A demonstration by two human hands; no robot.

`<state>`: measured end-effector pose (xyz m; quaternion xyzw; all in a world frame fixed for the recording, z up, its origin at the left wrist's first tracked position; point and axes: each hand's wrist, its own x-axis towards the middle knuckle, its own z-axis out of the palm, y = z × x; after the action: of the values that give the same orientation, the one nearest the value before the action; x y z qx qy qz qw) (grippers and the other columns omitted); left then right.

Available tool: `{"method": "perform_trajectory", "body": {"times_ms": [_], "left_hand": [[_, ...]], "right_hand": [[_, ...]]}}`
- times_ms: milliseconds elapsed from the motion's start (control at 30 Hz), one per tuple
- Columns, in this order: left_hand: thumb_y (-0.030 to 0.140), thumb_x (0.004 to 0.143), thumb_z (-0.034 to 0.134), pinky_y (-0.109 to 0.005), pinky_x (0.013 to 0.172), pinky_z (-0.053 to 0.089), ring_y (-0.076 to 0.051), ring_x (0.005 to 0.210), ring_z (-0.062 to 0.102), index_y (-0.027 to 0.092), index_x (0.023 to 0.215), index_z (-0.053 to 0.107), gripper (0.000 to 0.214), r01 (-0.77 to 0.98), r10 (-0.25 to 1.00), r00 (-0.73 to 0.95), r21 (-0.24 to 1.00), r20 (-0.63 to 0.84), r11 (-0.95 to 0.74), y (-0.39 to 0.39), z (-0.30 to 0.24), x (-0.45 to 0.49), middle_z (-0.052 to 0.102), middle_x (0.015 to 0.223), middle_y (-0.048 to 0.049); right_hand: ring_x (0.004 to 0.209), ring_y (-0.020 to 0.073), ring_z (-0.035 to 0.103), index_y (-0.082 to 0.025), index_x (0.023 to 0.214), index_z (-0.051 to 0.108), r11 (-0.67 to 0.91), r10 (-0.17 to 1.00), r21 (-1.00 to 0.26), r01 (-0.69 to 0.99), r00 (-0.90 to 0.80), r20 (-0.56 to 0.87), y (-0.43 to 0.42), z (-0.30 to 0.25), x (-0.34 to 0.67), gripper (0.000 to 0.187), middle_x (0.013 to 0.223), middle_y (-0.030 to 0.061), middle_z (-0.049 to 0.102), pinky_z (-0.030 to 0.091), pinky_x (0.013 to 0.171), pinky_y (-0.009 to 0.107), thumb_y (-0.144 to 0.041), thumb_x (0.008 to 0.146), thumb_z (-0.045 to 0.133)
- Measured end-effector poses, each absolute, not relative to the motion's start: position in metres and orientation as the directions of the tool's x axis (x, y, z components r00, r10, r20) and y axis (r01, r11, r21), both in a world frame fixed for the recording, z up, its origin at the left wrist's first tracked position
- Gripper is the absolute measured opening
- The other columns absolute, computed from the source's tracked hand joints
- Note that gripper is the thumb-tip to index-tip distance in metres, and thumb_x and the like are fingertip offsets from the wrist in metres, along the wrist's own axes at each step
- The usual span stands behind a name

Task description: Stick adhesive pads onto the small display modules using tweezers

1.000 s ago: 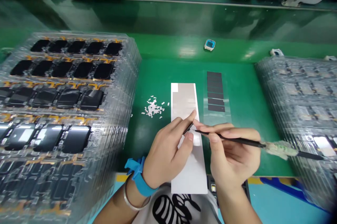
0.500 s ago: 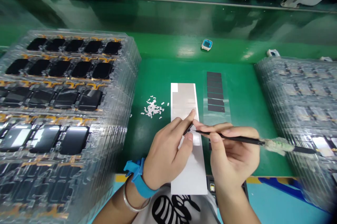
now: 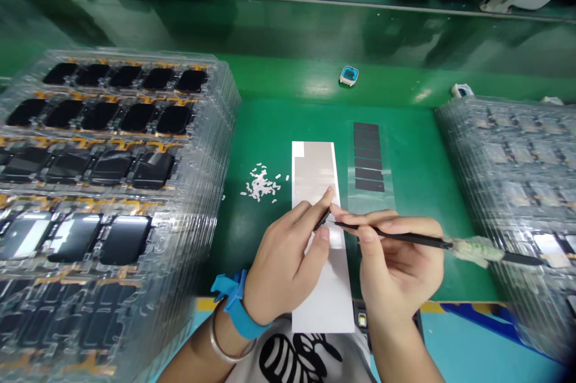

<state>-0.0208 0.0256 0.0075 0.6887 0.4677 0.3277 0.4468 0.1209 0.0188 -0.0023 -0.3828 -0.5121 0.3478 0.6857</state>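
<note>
My left hand [image 3: 285, 257] pinches a small dark strip [image 3: 321, 221] between thumb and forefinger, above a long white backing sheet [image 3: 324, 305] lying on the green mat. My right hand [image 3: 396, 257] grips slim black tweezers [image 3: 405, 238], their handle wrapped in pale green tape [image 3: 477, 251]. The tweezer tip reaches the dark strip, and my fingers hide part of the sheet. A clear film carrying several dark rectangular labels [image 3: 369, 158] lies to the right of the sheet.
Stacked clear blister trays of black screens with orange flex cables [image 3: 112, 155] stand left, and more stacked trays [image 3: 508, 185] stand right. White scraps [image 3: 260, 185] lie left of the sheet. A small blue-and-white object [image 3: 348, 75] sits further back, before a shelf of trays and boxes.
My hands stay almost still, still pinching the strip with the tweezer tip on it. The tweezers' taped tail tilts slightly upward, and the whole view drifts a little as my head moves.
</note>
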Motion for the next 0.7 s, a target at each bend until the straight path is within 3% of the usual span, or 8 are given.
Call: {"method": "perform_trajectory", "body": {"times_ms": [500, 700], "left_hand": [[0.027, 0.106, 0.034, -0.038, 0.089, 0.053, -0.023, 0.093, 0.063, 0.018, 0.153, 0.046, 0.049, 0.394, 0.938, 0.345, 0.9, 0.041, -0.184, 0.0269, 0.0077, -0.0202, 0.065, 0.099, -0.0079], [0.026, 0.105, 0.033, -0.034, 0.075, 0.051, -0.022, 0.084, 0.061, 0.014, 0.151, 0.047, 0.05, 0.429, 0.939, 0.341, 0.881, 0.047, -0.2, 0.0262, 0.0078, -0.0206, 0.063, 0.094, -0.0072]], "right_hand": [[0.095, 0.019, 0.077, -0.02, 0.103, 0.057, 0.466, 0.862, -0.884, -0.037, 0.246, 0.444, 0.018, -0.0034, 0.121, 0.028, 0.094, 0.0025, 0.075, 0.069, 0.085, 0.04, 0.004, 0.089, 0.06], [0.095, 0.0199, 0.077, -0.019, 0.104, 0.057, 0.494, 0.851, -0.868, -0.054, 0.235, 0.47, 0.0171, -0.0043, 0.1201, 0.031, 0.095, 0.0029, 0.076, 0.069, 0.087, 0.043, 0.006, 0.087, 0.06]]}}
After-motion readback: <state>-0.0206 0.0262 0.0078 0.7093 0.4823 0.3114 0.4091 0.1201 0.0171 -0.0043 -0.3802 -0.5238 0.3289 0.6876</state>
